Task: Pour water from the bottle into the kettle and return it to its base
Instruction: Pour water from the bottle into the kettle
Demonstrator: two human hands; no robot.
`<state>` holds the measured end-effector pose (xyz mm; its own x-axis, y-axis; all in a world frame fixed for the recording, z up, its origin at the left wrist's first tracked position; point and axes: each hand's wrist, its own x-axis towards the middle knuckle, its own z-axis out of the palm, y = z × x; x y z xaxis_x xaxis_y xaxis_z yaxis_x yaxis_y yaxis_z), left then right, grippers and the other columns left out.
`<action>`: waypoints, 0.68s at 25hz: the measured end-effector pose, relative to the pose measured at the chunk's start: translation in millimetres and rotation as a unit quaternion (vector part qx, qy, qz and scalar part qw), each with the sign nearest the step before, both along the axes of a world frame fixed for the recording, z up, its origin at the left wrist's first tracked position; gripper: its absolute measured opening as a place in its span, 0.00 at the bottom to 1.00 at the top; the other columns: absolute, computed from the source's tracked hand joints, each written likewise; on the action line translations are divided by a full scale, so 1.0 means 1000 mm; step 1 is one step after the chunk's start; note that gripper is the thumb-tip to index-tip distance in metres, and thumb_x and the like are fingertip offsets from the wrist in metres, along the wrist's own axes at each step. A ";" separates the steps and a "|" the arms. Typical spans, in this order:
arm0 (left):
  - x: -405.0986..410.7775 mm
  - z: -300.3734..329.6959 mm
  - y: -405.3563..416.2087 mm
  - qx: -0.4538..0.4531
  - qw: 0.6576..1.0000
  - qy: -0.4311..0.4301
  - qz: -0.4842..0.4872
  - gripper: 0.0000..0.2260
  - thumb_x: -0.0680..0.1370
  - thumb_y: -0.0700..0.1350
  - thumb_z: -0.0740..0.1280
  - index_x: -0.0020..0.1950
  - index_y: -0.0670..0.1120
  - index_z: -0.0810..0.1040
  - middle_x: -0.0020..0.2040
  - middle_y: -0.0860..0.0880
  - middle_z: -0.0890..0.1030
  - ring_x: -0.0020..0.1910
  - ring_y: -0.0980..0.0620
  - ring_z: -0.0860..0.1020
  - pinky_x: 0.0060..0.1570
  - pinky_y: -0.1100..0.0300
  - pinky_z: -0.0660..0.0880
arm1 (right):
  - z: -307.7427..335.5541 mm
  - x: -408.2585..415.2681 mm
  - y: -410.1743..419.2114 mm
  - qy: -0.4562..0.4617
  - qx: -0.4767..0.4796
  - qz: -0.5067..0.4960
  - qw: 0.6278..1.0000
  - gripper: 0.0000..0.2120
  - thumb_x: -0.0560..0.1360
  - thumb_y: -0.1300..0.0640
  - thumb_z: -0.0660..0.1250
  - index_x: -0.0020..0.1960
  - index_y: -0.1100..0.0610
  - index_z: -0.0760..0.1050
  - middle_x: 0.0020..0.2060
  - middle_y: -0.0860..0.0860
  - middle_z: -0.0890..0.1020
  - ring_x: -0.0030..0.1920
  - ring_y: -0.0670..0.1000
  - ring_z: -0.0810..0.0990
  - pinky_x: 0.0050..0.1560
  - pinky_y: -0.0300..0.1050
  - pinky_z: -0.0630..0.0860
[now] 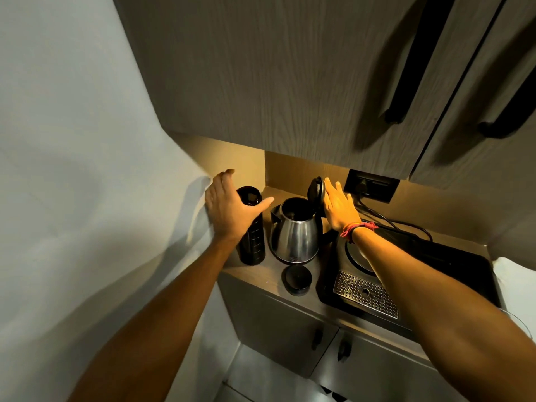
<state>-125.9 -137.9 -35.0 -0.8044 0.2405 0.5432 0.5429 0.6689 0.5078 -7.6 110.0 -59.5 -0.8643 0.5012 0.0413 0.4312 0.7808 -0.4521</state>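
A steel kettle (294,235) stands on the counter with its black lid (316,191) swung upright, the mouth open. My right hand (339,207), fingers spread, rests flat against the back of that lid. Left of the kettle stands a tall black bottle (251,242), uncapped, its mouth visible. My left hand (229,207) hovers open over and in front of the bottle's upper part, thumb stretched toward the kettle, not closed on it. A round black cap (298,281) lies on the counter in front of the kettle. The kettle's round base (354,255) sits on the black tray to the right.
A black tray (429,274) with a perforated metal drip grate (366,294) fills the counter's right side. A wall socket (371,185) with black cords is behind it. Overhead cabinets hang low above; a wall closes off the left; cupboard doors lie below the counter edge.
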 end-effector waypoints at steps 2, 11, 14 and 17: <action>0.000 -0.018 -0.008 0.061 0.986 -0.150 -0.051 0.51 0.57 0.71 0.76 0.73 0.50 0.64 0.69 0.48 0.74 0.68 0.46 0.72 0.68 0.46 0.70 | 0.000 0.000 0.000 0.000 -0.008 -0.001 1.000 0.26 0.84 0.53 0.45 0.81 0.53 0.46 0.81 0.52 0.51 0.81 0.58 0.46 0.78 0.64 0.45; 0.019 -0.052 0.001 0.191 0.930 -0.300 -0.094 0.31 0.62 0.43 0.82 0.64 0.49 0.76 0.54 0.52 0.82 0.55 0.49 0.80 0.57 0.54 0.77 | -0.002 0.000 -0.007 -0.017 -0.012 0.004 1.000 0.28 0.84 0.54 0.50 0.81 0.54 0.45 0.81 0.53 0.48 0.81 0.60 0.44 0.77 0.66 0.46; 0.024 -0.046 0.009 0.114 0.953 -0.254 -0.117 0.29 0.62 0.45 0.81 0.61 0.47 0.76 0.53 0.49 0.82 0.51 0.49 0.80 0.52 0.54 0.78 | 0.000 0.001 -0.006 -0.011 -0.018 -0.001 1.000 0.27 0.84 0.53 0.49 0.81 0.54 0.45 0.81 0.53 0.49 0.81 0.60 0.45 0.77 0.67 0.47; 0.026 -0.044 0.009 0.000 0.969 -0.215 -0.121 0.29 0.61 0.51 0.79 0.58 0.47 0.74 0.52 0.47 0.80 0.50 0.46 0.79 0.49 0.51 0.79 | 0.002 0.002 -0.008 -0.003 -0.022 0.002 1.000 0.27 0.83 0.54 0.50 0.80 0.55 0.47 0.81 0.53 0.50 0.80 0.60 0.46 0.77 0.67 0.48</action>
<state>-100.1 -129.1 -79.0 -0.8761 0.4507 0.1711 0.4227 0.5475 0.7222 -5.8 102.4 -57.9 -0.8666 0.4988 0.0139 0.4309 0.7622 -0.4831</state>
